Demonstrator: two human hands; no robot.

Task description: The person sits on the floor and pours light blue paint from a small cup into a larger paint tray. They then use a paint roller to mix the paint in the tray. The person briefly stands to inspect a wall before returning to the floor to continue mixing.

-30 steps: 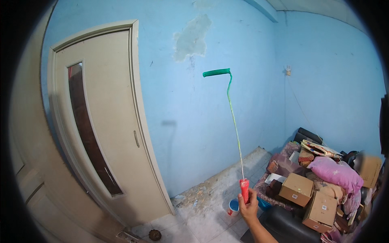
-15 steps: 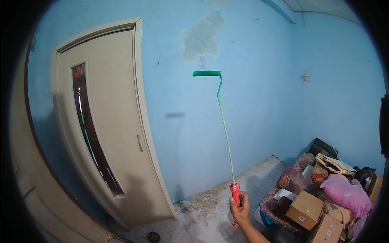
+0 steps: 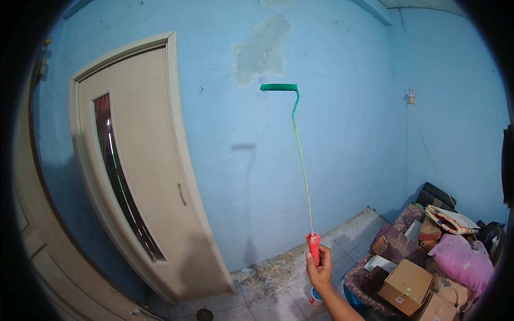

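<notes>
My right hand (image 3: 320,269) is closed around the red handle (image 3: 314,247) of a long paint roller, held upright. A thin rod (image 3: 302,166), streaked pale green and yellow, rises from the handle and bends near its top. The green roller head (image 3: 279,87) lies level, in line with the lower edge of a grey bare patch (image 3: 262,48) on the light blue wall (image 3: 332,134). Its shadow (image 3: 243,146) falls lower and to the left, so the head appears apart from the wall. No left hand shows.
A beige door (image 3: 142,134) with a narrow glass strip stands left. To the right, a sofa is heaped with cardboard boxes (image 3: 406,286) and a pink pillow (image 3: 461,258). A small tub (image 3: 315,296) sits on the tiled floor behind my wrist. Crumbled debris lines the wall's foot.
The roller head has risen slightly and shifted right, and its shadow has moved up and right on the wall. The view has turned a little. My right hand keeps its grip.
</notes>
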